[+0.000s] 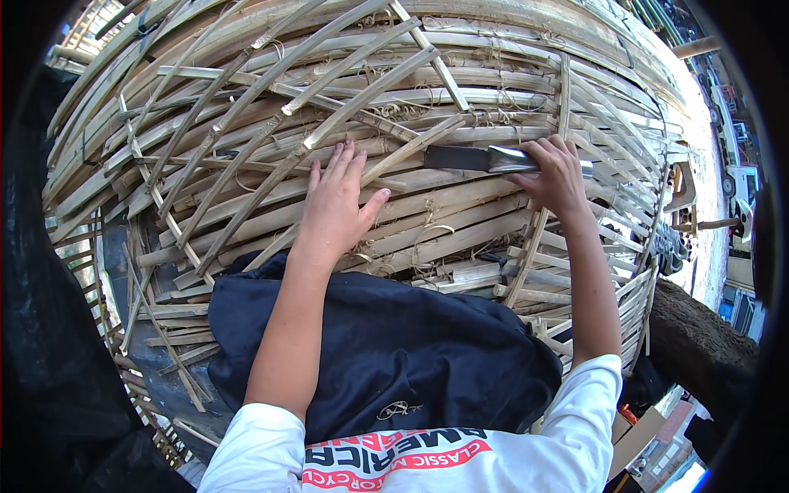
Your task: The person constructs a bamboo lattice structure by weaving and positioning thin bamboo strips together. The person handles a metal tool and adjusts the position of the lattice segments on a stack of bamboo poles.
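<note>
My right hand is closed around the shiny metal handle of a broad-bladed knife. Its dark, square-ended blade points left, over the pile of split bamboo strips. My left hand lies with fingers stretched out and thumb apart, resting at the strips, with nothing visible in its grip. Between the two hands, a short bamboo strip slants up to the right, its upper end close to the blade tip. A longer strip ends just above my left fingertips.
Crossed bamboo strips stick out at the upper left. A dark blue cloth covers my lap. Black sheeting hangs at the far left. At the right stand a thick log and a cardboard box; vehicles are beyond.
</note>
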The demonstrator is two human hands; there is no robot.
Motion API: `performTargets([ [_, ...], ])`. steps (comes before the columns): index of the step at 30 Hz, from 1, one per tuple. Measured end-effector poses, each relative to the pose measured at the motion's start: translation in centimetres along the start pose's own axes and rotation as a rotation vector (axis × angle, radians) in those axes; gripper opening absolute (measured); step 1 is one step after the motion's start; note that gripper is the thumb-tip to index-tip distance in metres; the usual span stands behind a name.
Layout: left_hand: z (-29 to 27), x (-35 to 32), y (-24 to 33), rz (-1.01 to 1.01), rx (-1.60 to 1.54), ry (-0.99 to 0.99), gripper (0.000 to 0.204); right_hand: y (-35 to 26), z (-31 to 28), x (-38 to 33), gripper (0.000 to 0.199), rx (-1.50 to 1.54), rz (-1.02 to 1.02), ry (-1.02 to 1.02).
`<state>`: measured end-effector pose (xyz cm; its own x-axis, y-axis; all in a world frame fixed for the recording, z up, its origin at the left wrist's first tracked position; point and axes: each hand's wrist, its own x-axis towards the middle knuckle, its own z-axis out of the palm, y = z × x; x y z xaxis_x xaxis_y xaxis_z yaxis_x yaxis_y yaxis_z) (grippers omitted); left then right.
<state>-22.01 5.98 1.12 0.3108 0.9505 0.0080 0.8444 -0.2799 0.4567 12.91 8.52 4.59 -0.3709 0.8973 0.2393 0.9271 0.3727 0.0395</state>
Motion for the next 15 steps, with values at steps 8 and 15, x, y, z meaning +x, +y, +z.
performTargets([
  [8,-0.7,0.7,-0.2,-0.1,-0.099,0.104,0.043,0.2,-1.1,1.8,0.053,-0.001,0.018,-0.353],
  [15,-0.8,0.5,-0.7,-0.104,-0.116,0.089,0.04,-2.9,-1.7,-0.2,0.057,-0.048,0.111,-0.289],
])
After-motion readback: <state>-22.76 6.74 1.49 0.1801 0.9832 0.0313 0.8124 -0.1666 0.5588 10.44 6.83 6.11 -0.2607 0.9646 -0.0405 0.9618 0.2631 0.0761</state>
